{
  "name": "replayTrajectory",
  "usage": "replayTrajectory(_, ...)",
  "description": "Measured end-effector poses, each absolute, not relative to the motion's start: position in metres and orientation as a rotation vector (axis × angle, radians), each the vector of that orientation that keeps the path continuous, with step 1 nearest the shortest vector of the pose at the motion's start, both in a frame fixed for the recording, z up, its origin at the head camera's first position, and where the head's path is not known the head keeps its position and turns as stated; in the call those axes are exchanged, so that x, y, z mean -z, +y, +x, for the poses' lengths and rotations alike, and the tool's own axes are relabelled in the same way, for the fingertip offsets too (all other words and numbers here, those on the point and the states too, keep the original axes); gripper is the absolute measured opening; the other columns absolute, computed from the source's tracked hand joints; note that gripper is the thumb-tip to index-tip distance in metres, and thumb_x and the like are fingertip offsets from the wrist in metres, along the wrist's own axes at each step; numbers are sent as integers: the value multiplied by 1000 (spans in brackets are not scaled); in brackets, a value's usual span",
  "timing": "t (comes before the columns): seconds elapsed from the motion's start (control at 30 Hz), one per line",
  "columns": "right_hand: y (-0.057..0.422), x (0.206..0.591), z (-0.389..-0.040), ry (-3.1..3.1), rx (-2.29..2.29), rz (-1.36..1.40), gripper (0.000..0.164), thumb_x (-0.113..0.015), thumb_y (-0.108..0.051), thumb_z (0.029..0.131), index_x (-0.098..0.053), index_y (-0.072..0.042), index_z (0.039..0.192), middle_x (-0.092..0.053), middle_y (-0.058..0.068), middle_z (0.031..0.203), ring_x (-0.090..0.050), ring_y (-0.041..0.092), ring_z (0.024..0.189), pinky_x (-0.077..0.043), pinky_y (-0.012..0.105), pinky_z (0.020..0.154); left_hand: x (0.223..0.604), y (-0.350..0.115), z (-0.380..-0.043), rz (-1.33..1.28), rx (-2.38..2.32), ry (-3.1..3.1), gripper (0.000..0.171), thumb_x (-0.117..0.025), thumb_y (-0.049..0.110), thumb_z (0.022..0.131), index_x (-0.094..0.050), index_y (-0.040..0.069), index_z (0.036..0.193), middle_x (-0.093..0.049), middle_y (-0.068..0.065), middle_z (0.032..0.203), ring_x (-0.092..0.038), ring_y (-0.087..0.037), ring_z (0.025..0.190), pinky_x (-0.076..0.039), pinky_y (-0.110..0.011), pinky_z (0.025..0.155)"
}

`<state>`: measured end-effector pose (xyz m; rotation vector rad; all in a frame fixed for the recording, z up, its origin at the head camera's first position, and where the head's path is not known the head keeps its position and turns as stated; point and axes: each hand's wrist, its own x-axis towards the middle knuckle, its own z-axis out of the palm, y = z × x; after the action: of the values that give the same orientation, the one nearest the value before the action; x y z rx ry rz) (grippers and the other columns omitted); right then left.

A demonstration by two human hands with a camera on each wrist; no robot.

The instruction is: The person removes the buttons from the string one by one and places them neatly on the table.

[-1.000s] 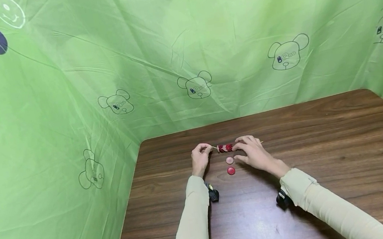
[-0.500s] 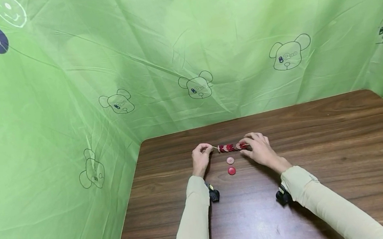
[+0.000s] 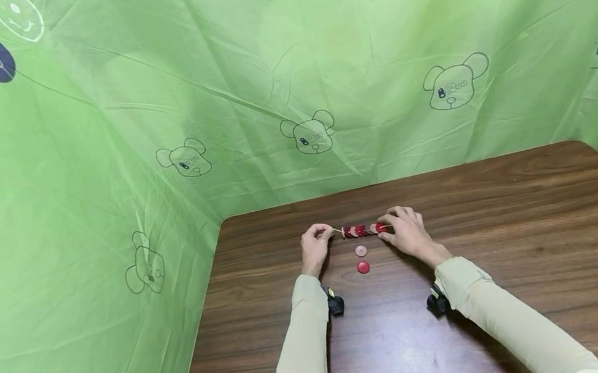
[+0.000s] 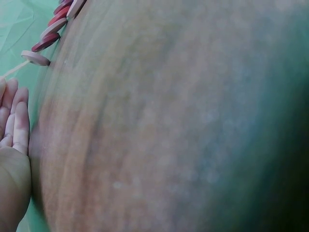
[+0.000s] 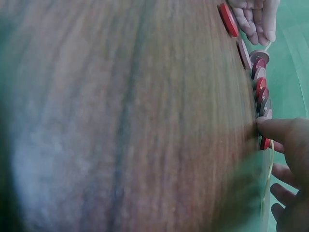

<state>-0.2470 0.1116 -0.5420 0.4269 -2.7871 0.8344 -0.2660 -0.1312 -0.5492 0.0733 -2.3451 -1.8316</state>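
A row of red, dark red and pink buttons is threaded on a thin pale string along the table. My left hand pinches the string's left end between thumb and fingertips, a short way from the pale pink end button. At the row's other end my right hand has thumb and fingers around the last buttons, near a red end button. From there the string's tail hangs past the right fingers in the right wrist view. Below the row lie a loose pink button and a red button.
The wooden table reaches to a green cloth with printed bear heads at the back and sides. Each wrist carries a small black camera; the left wrist camera sits just over the tabletop.
My right hand has moved right along the row, uncovering more of the threaded buttons, then stays at the right end. The left hand keeps its pinch; the loose buttons have not moved.
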Motion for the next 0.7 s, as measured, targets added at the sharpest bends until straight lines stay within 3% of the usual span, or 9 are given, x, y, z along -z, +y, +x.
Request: replayTrajectory(0.7, 120, 543, -250, -2787, -898, 369, 32, -72, -35, 84, -67, -12, 106, -55, 16, 124, -41, 38, 117, -26, 53, 95, 552, -132, -268, 64, 1825, -2350, 8, -68, 12, 89, -69, 4, 88, -73, -14, 87, -69, -25, 84, -48, -19, 68)
